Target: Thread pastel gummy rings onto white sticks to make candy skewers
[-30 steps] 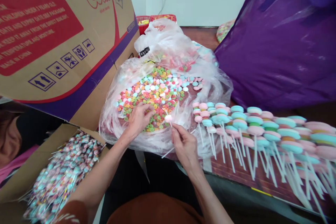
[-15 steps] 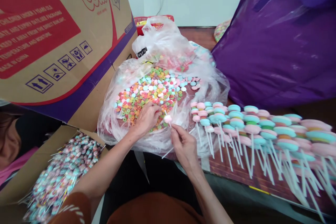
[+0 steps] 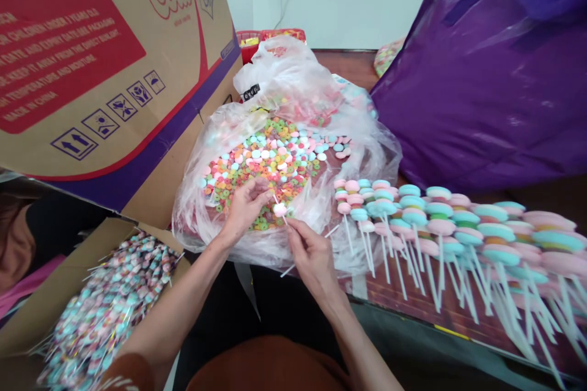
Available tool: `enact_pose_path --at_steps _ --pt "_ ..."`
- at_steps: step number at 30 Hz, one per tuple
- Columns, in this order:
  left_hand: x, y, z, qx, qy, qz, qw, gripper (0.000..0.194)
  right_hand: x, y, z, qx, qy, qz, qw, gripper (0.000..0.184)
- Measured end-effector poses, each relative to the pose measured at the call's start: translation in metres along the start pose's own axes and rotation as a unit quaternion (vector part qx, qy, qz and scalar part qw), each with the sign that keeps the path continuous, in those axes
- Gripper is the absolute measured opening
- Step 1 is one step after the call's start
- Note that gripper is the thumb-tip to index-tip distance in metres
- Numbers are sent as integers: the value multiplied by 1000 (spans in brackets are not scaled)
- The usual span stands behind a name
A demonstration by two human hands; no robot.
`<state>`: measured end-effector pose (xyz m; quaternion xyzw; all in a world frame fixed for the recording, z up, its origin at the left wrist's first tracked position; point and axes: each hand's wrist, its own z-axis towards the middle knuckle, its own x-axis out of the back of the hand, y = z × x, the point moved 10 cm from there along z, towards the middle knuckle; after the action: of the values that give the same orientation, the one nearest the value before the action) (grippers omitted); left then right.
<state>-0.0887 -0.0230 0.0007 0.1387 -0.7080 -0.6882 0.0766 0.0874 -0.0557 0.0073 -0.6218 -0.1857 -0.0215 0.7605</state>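
Note:
My right hand (image 3: 308, 252) pinches a thin white stick (image 3: 285, 220) that carries a pink round candy (image 3: 279, 209) near its tip. My left hand (image 3: 245, 204) hovers over the clear plastic bag (image 3: 293, 98) of colourful ring and disc candies (image 3: 261, 165). Its fingertips are pinched together right at the stick's tip, on something too small to name. Both hands meet just above the near edge of the candy pile.
A long row of finished candy sticks (image 3: 440, 220) lies to the right on the table. A big printed cardboard box (image 3: 101, 61) stands at left, over an open box of wrapped lollipops (image 3: 105, 305). A purple bag (image 3: 495, 73) rises at the back right. Another person's sleeve (image 3: 22, 256) shows at far left.
The stick with the pink candy has shifted a little left and nearer. My left hand has drawn back from the pile to meet the stick's tip.

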Motion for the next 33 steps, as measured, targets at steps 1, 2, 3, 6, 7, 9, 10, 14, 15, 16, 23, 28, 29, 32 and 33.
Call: enact_pose_path --at_steps 1,2,3,6,7,9,10,14,15,16,23,28,29,32,33 --pt "1 -3 -1 13 -4 -10 1000 33 0 0 0 0 1 -1 1000 32" --pt "1 -7 -1 27 -10 -20 999 37 1 1 0 0 3 -2 1000 32" --pt "1 -9 -2 38 -14 -29 999 39 1 1 0 1 4 -4 1000 32" --pt "5 -14 -2 52 -10 -50 997 41 1 0 0 12 5 -11 1000 31" --pt "6 -14 -2 52 -5 -53 997 41 1 -1 0 19 5 -14 1000 31" --pt "6 -15 -4 52 -4 -55 997 41 0 -3 0 30 6 -21 999 30" --pt "5 -15 -5 54 -9 -54 997 40 0 -4 1 32 5 -27 999 30" --pt "-2 -14 -11 52 -34 -33 998 34 -1 -1 3 13 -3 -58 998 27" --pt "-1 -13 -12 48 -28 -29 998 33 -1 0 3 10 -4 -62 998 26" --pt "1 -13 -13 46 -18 -29 998 33 -2 0 3 8 -6 -62 998 26" --pt "0 -15 -15 83 -18 -78 993 55 -11 -9 3 35 -10 -31 999 25" --pt "-13 -17 -20 99 -89 -50 990 49 -13 -7 5 39 23 -21 999 27" --pt "-15 -17 -19 96 -103 -38 989 47 -13 -4 6 35 26 -20 999 28" --pt "-14 -11 -3 57 -107 23 992 36 -10 4 10 24 39 -19 999 29" --pt "-9 -3 8 25 -87 57 994 29 -8 6 11 20 45 -21 999 29"
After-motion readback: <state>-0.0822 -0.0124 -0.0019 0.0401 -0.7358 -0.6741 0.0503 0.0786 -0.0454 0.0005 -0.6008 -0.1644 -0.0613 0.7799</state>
